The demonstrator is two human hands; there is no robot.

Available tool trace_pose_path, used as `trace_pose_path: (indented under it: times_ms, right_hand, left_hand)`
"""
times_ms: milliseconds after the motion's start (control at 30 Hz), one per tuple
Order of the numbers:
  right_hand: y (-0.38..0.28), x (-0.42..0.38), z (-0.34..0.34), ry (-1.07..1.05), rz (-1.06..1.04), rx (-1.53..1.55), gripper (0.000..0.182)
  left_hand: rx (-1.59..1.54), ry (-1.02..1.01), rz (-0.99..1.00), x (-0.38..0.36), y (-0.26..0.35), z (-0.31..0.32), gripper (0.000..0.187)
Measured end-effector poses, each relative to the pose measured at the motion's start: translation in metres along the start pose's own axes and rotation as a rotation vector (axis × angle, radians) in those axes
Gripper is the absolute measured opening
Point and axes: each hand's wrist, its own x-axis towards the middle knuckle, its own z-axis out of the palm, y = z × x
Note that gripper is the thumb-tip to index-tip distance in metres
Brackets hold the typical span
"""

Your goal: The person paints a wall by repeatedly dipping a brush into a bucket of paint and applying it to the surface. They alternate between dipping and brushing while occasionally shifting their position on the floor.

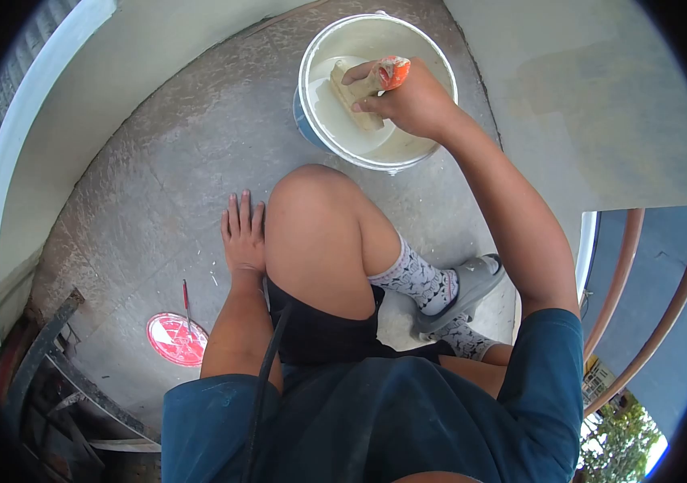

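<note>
My right hand (pixel 417 101) is closed around a wide paintbrush (pixel 355 97) coated in pale paint, with an orange handle end (pixel 394 72) showing above the fist. The brush is inside a white-rimmed bucket (pixel 304 90), over pale liquid paint (pixel 325 113) at the bottom. The bucket stands on the floor in front of my bent knee. Beside that knee, my left hand (pixel 242 235) lies on the grey floor (pixel 158 217), fingers stretched out, with nothing in it.
A red and white round lid (pixel 168 342) lies on the floor at lower left, a thin red stick-like tool (pixel 186 298) resting across its edge. Low pale walls (pixel 174 56) curve round the left and right (pixel 585 97). Metal frame pieces (pixel 90 386) stand at far left, brown rails (pixel 657 322) at right.
</note>
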Motion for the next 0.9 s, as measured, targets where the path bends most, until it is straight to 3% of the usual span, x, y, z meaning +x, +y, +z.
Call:
trace_pose_path:
  times_ms: [900]
  right_hand:
    - [0.013, 0.012, 0.01, -0.031, -0.005, 0.084, 0.031]
  left_hand:
    - [0.014, 0.014, 0.005, 0.0, 0.0, 0.0, 0.049]
